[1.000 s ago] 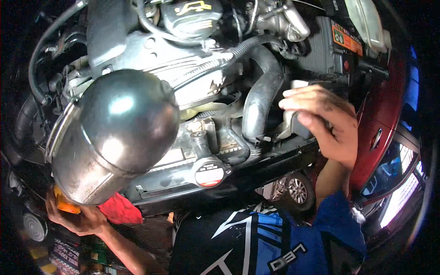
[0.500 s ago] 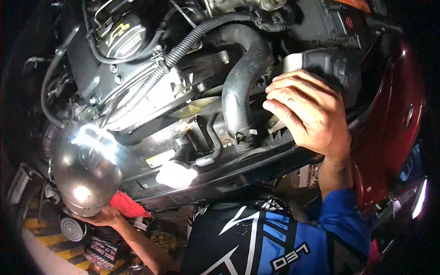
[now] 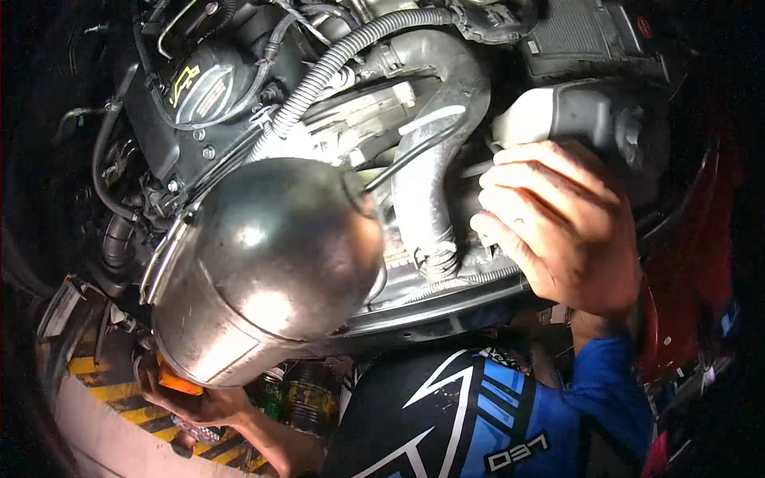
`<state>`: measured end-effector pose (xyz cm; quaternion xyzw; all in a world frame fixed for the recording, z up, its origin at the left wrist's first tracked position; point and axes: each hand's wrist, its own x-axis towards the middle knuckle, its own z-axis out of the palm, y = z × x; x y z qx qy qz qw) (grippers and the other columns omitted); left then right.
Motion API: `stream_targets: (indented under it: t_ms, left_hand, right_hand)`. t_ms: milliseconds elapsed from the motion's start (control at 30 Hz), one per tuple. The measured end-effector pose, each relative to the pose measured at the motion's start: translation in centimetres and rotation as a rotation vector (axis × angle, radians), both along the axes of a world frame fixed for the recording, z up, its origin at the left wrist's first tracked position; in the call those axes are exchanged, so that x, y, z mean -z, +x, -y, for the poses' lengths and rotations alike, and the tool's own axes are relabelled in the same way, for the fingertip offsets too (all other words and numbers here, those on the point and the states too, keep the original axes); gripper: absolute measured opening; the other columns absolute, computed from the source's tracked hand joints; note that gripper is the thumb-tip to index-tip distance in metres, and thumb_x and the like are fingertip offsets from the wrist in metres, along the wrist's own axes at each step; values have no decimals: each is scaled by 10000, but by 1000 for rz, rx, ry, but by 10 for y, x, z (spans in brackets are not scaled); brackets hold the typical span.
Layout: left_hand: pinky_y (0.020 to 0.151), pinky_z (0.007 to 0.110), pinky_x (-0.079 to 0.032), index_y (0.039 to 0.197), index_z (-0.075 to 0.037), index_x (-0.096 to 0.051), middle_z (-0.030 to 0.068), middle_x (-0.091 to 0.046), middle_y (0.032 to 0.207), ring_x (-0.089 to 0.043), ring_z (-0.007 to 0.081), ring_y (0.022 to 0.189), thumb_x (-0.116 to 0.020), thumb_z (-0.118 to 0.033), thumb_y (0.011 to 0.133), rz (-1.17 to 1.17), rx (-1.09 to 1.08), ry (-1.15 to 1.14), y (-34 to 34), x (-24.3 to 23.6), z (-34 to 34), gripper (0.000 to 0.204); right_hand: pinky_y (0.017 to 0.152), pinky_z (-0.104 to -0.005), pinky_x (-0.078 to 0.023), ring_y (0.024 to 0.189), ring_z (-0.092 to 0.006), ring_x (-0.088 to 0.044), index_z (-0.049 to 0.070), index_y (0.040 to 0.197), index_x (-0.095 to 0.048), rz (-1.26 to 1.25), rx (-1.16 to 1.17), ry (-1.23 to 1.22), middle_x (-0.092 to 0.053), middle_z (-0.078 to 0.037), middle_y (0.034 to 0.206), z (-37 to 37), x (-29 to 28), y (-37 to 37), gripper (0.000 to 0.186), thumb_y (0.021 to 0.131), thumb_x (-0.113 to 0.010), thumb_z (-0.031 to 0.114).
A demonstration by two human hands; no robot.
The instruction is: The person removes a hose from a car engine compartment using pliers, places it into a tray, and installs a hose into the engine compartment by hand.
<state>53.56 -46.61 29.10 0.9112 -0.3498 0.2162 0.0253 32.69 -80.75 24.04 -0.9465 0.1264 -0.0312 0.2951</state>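
A large rounded metal vessel [image 3: 271,247] is held tilted over the front of the engine bay. A thin dark rod, perhaps a spout or handle, sticks out from its right side. My left hand [image 3: 195,405] is closed under its lower end, with an orange piece [image 3: 179,382] at the palm. My right hand [image 3: 558,227] is at the right, beside the thick black radiator hose [image 3: 422,191], its fingers bent and close together. Whether anything lies between those fingers is hidden. The white and black plastic reservoir [image 3: 526,115] is just above that hand.
A ribbed conduit [image 3: 351,52] arches over the engine near the black oil filler cap [image 3: 211,88]. The front crossbar [image 3: 422,315] runs below the hose. A red fender [image 3: 685,295] borders the right. Yellow and black striped floor [image 3: 119,394] shows at lower left.
The metal vessel has moved right and up over the engine front, covering the pale round filler area. My right hand stays near the hose, slightly lower and farther right in view.
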Motion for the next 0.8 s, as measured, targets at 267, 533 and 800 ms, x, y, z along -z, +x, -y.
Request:
stream_targets:
  t_ms: [267, 533, 800]
  left_hand:
    - [851, 452, -487, 1228, 37, -512, 242, -584, 1157, -604, 399, 1017, -635, -248, 867, -37, -65, 142, -6, 5, 16, 476]
    - [852, 436, -484, 1188, 30, -538, 199, -596, 1151, -613, 360, 1015, -606, -234, 896, -62, -51, 113, -12, 6, 21, 399]
    - [872, 407, -485, 1194, 36, -538, 194, -608, 1153, -613, 337, 1025, -647, -232, 878, 15, -58, 171, -6, 2, 12, 429]
  right_hand:
    - [802, -434, -492, 863, -287, -630, 16, 711, -627, -60, -50, 76, -643, -121, 804, 2, -4, -4, 248, 732, -729, 242]
    - [769, -454, -463, 800, -270, -604, 61, 603, -510, -46, -130, 137, -575, -99, 723, 2, 0, -11, 321, 737, -724, 259]
    - [779, -453, -451, 786, -258, -583, 61, 611, -515, -9, -165, 159, -557, -95, 720, 0, 3, -9, 291, 711, -728, 233]
